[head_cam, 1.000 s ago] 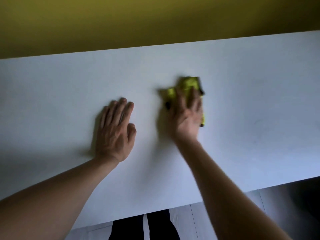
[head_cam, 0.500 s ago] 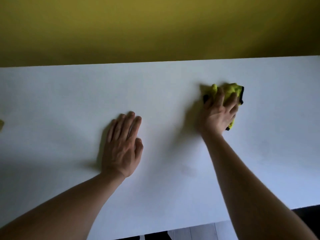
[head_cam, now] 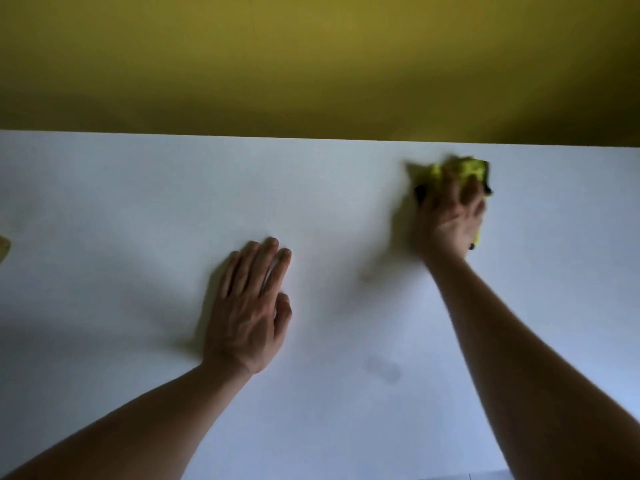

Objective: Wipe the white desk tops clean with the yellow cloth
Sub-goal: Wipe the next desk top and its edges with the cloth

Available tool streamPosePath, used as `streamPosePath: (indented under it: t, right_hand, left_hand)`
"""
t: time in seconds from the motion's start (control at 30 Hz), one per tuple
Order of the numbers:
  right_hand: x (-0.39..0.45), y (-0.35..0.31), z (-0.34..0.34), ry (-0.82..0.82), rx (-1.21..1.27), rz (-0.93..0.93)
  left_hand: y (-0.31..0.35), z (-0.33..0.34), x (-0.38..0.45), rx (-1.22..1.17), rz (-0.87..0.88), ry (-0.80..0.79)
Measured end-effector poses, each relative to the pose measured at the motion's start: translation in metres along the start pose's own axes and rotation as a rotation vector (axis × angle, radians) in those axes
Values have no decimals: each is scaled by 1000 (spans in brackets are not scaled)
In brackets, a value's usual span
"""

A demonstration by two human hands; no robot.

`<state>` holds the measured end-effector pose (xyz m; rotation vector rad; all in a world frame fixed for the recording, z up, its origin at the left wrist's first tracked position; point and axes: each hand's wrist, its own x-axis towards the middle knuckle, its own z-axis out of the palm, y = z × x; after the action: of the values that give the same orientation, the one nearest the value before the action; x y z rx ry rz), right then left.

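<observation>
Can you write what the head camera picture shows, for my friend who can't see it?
A person's right hand presses a yellow cloth on a white desk, near its far edge by a yellow wall. The left hand rests flat on the desk. The right hand is blurred.

Two bare forearms are showing in the head view, each running up from a lower corner, with no sleeve, watch, band or ring appearing anywhere along them. The left hand [head_cam: 247, 313] is showing its back sharply, with raised tendons and veins fanning from the wrist to the knuckles and short, plain, unpainted nails. The right hand [head_cam: 450, 216] is smearing into motion blur, so its knuckles and nails are not reading clearly, and nothing is visibly being worn on it either.
</observation>
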<state>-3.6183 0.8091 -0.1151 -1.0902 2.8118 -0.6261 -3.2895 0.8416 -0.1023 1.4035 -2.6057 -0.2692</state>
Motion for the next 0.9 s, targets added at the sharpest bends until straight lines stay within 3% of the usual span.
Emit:
streamPosePath:
  t: [0.07,0.13,0.27,0.4,0.47,0.63,0.73,0.8,0.9]
  right_hand:
    - [14,-8,2,49,8,196]
    - [8,-38,9,-6,-16,221]
    - [-43,-125,35,-282,-35,-325]
    - [-55,-163,45,-371,23,-709]
    - [-29,-146,45,-348,-37,-668]
    - [54,-72,30,-117,-61,-169]
    - [62,-59,24,-68,-24,-7]
    - [48,-74,26,-80,-32,-6]
    - [-3,-112,35,-225,-47,-279]
  left_hand:
    - [0,-2,2,-3,-3,-4]
    - [0,-4,2,-11,-5,-21]
    - [0,-7,0,-1,-11,-50]
    - [-2,-6,-1,-6,-8,-62]
    - [-3,-6,0,-11,-1,-54]
    - [-1,-5,1,-23,1,-34]
    - [-1,-6,1,-19,-6,-36]
    - [0,-7,0,-9,-7,-36]
    - [0,-7,1,7,-2,-37]
